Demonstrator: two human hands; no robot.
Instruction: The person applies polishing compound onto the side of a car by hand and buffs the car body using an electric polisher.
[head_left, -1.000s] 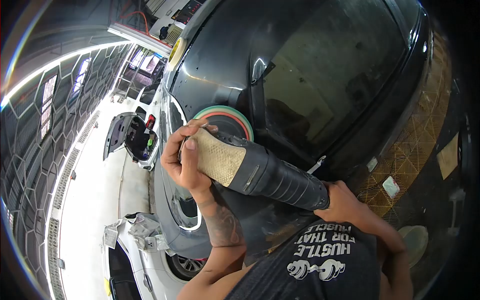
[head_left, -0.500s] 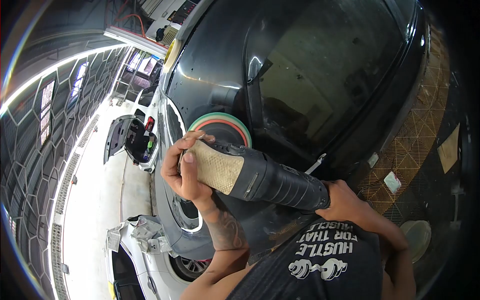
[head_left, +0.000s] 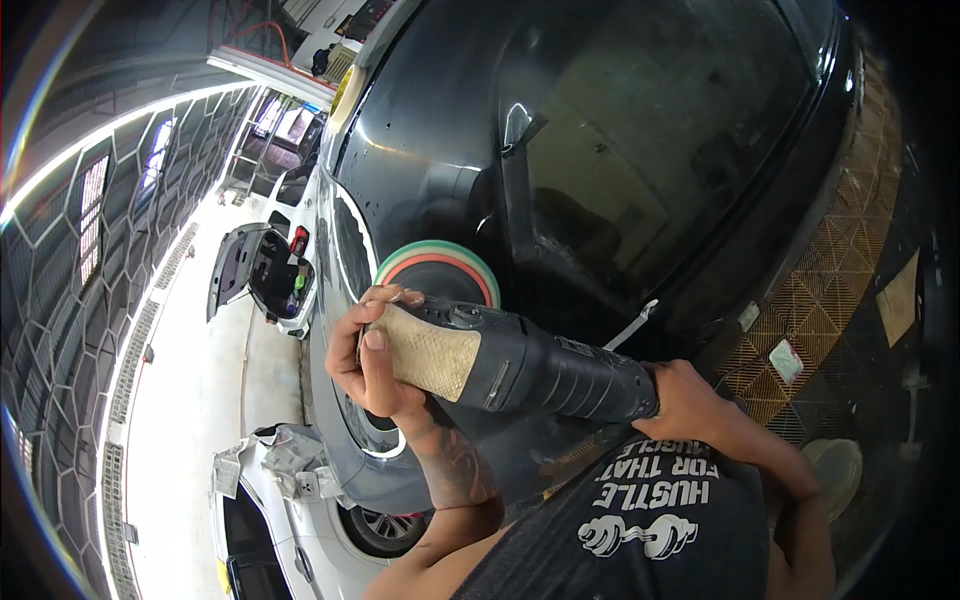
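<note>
A black power polisher [head_left: 570, 375] with a scaly beige patch on its head lies across the view. My left hand [head_left: 375, 350] wraps round the head end, with the thumb on the patch. My right hand [head_left: 690, 405] grips the far end of the handle. Under the head sits a round polishing pad [head_left: 440, 248] with green and orange rings, against the dark panel of a black car [head_left: 420, 130]. The pad's lower part is hidden by the tool and my left hand.
The car's side window [head_left: 640, 150] lies beyond the polisher. At left stand a white car with its tailgate [head_left: 240, 265] raised and another white car [head_left: 330, 545] partly covered in sheeting. A small packet [head_left: 786, 362] rests on the brown floor grating [head_left: 830, 290] at right.
The polisher's head and pad have shifted slightly down and left over the panel, together with my left hand. My right hand stays on the handle in nearly the same place.
</note>
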